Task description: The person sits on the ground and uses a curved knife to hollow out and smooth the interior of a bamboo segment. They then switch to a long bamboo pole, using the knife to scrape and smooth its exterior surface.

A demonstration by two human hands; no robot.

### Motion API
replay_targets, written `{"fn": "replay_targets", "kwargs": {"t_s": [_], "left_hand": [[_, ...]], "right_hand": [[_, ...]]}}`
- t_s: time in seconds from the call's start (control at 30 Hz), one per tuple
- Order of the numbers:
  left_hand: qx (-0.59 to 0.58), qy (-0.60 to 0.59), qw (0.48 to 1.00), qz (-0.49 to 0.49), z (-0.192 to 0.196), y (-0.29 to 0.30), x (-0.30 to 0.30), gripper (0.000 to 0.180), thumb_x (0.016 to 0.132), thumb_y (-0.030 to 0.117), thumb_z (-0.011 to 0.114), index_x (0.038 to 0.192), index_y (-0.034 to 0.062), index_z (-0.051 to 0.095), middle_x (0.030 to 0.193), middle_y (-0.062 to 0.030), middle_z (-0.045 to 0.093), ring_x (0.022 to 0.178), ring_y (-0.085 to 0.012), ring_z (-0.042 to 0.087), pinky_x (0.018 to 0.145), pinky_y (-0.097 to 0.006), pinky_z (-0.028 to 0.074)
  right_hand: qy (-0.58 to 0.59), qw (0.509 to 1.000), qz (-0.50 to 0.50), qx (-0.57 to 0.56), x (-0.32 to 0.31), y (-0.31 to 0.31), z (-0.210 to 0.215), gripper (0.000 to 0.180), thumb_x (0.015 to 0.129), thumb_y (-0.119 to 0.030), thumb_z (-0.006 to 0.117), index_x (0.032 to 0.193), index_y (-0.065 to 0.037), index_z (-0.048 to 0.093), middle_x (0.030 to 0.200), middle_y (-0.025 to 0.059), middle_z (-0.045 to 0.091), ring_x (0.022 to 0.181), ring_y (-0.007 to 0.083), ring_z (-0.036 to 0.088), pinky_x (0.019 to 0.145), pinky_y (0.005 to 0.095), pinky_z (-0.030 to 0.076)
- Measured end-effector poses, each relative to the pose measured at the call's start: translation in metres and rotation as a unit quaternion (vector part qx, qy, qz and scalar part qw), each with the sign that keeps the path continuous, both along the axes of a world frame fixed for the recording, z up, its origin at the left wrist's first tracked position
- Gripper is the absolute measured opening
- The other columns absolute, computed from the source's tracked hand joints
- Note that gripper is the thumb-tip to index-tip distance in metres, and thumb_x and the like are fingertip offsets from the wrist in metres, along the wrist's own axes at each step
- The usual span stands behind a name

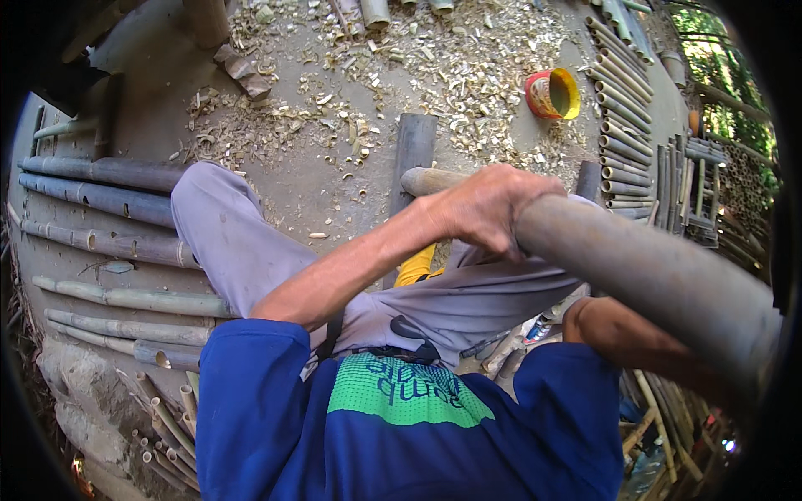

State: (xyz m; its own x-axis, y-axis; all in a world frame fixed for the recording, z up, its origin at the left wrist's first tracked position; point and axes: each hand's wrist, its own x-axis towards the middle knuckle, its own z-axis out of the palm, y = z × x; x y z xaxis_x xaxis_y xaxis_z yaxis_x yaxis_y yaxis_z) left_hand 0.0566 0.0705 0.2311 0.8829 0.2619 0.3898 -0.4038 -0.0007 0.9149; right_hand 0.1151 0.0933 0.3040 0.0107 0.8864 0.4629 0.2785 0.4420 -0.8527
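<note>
A thick, grey-brown bamboo pole (pixel 643 267) lies slantwise across my lap, running from the middle of the view to the lower right rim. My left hand (pixel 501 204) is closed over it, fingers wrapped round its upper side. My right forearm (pixel 643 342) passes beneath the pole's near end towards the right rim; the right hand itself is hidden there by the pole and shadow. The pole's far, paler end (pixel 426 181) rests over or beside a dark bamboo piece (pixel 415 138) on the ground. Between my legs shows a yellow object (pixel 415 267), its kind unclear.
Pale shavings (pixel 351 100) litter the ground ahead. A red and yellow tin (pixel 547 93) lies there, its mouth facing right. Cut bamboo lengths (pixel 622 125) line the right side. Long bamboo poles (pixel 109 200) lie at the left, with a rock (pixel 88 384) near them.
</note>
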Motion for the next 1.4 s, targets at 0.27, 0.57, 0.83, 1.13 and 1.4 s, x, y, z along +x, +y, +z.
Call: {"fn": "replay_targets", "kwargs": {"t_s": [0.27,0.57,0.83,1.13,1.4], "left_hand": [[-0.045,0.043,0.998,0.002,0.008,-0.011,0.001,0.075,0.047,0.014,0.082,0.116,0.0038,0.055,0.103,-0.0078,0.064,0.093,-0.0165,0.061,0.088,-0.031,0.048],[-0.028,0.331,0.943,0.023,0.017,-0.009,-0.018,0.064,0.049,0.017,0.084,0.106,-0.0008,0.061,0.096,-0.0095,0.066,0.088,-0.0173,0.061,0.081,-0.033,0.049],[-0.02,0.183,0.982,0.035,0.015,-0.015,-0.005,0.068,0.05,0.018,0.078,0.111,0.0022,0.052,0.104,-0.0112,0.057,0.101,-0.0247,0.054,0.09,-0.038,0.044],[-0.04,0.131,0.989,0.052,0.013,-0.021,-0.006,0.077,0.055,0.014,0.081,0.121,0.0032,0.043,0.108,-0.0125,0.055,0.106,-0.0263,0.053,0.094,-0.042,0.044],[0.016,0.06,0.996,0.057,-0.003,-0.027,-0.003,0.07,0.063,0.018,0.079,0.12,0.0069,0.039,0.104,-0.0098,0.053,0.103,-0.0257,0.054,0.095,-0.045,0.043]], "right_hand": [[0.036,0.974,-0.115,0.192,0.054,-0.084,0.097,0.044,0.091,-0.025,0.056,0.125,0.002,0.047,0.09,0.014,0.065,0.084,0.0208,0.063,0.076,0.0306,0.052],[0.088,0.94,-0.225,0.241,0.139,-0.114,0.076,0.043,0.094,-0.026,0.054,0.125,0.003,0.046,0.088,0.0139,0.065,0.082,0.0201,0.063,0.075,0.0299,0.052],[0.112,0.933,-0.341,0.005,0.157,-0.15,0.006,0.033,0.088,-0.021,0.063,0.114,-0.001,0.056,0.083,0.0098,0.067,0.074,0.0132,0.065,0.07,0.024,0.056],[0.103,0.921,-0.373,-0.047,0.149,-0.184,-0.019,0.03,0.086,-0.016,0.066,0.111,-0.002,0.058,0.076,0.0051,0.063,0.073,0.0093,0.061,0.067,0.0229,0.052],[0.357,0.792,-0.442,-0.225,0.06,-0.284,-0.203,0.026,0.085,-0.006,0.062,0.108,0.003,0.056,0.074,0.0028,0.059,0.068,0.0081,0.058,0.062,0.0226,0.048]]}}
